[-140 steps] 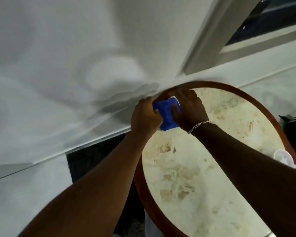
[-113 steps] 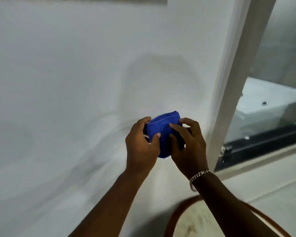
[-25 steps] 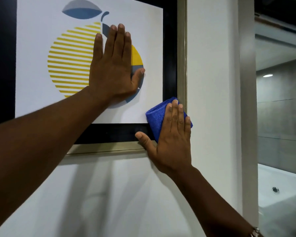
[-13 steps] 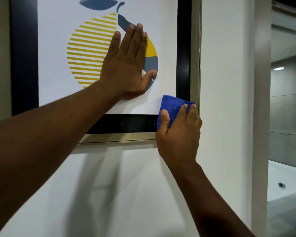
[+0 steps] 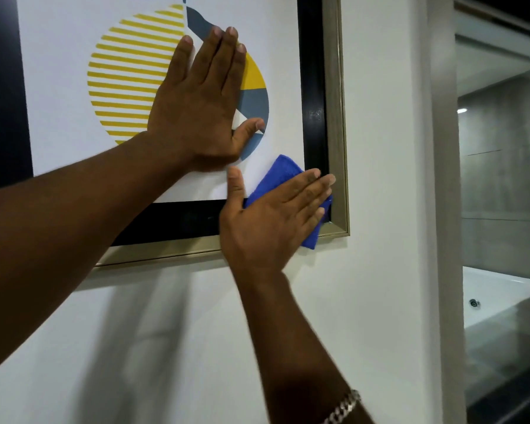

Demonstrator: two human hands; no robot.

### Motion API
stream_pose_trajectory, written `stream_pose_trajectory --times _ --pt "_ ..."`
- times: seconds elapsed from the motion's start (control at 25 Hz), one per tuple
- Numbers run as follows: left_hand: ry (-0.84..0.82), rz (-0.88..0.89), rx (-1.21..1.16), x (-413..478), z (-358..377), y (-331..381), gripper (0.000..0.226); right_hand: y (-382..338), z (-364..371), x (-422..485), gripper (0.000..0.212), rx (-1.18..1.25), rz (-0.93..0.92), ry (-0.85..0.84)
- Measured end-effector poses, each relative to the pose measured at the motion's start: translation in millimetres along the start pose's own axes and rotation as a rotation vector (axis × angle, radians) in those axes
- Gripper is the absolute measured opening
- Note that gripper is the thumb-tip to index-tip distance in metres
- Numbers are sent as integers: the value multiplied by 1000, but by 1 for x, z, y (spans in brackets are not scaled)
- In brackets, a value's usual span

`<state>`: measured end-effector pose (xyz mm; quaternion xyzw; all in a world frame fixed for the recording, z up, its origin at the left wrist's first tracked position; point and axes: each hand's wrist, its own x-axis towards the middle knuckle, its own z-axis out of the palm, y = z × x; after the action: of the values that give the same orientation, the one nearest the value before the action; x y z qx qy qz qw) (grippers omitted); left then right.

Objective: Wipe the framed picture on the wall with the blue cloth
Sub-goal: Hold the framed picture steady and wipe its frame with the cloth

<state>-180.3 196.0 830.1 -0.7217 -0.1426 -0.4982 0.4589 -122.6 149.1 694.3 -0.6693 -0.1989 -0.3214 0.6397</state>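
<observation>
Head view: the picture [image 5: 74,56] hangs on a white wall [image 5: 380,148], its print showing a round fruit shape in yellow stripes, solid yellow and grey-blue on white, inside a black mat and a pale metallic frame [image 5: 337,117].

The left hand [image 5: 202,111] lies flat on the print, palm against it, fingers together and pointing up, thumb spread to the right; it covers the middle of the fruit shape and holds nothing.

The right hand [image 5: 273,221] is also spread flat, fingers angled up and to the right, pressing the cloth [image 5: 280,172] against the picture's lower right corner. The cloth is blue and folded; it shows above the fingers, over the white print and black mat, and again below them, where one corner pokes past the frame's bottom edge onto the wall. The fingertips reach the frame's right rail. The thumb points up, just below the left hand's heel, so the two hands sit close but I cannot tell if they touch.

A chain bracelet [image 5: 343,407] circles the right wrist.

To the right, past a wall edge, a white tub [image 5: 502,292] shows behind glass.
</observation>
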Motion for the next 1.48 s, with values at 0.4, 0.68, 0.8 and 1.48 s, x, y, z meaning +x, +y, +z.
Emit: stream_pose_trajectory --times 0.4,0.68,0.8,1.48 --pt "7 11 -31 0 2 -1 93 12 -3 0 121 -15 40 -64" --pt "31 36 -50 -1 5 -6 94 4 6 -27 109 -74 -141 -25" --pt "28 29 -52 -1 4 -5 94 23 -7 0 107 -114 -45 -62" --pt "8 -21 -74 2 0 0 90 31 -24 6 111 -208 -23 -185"
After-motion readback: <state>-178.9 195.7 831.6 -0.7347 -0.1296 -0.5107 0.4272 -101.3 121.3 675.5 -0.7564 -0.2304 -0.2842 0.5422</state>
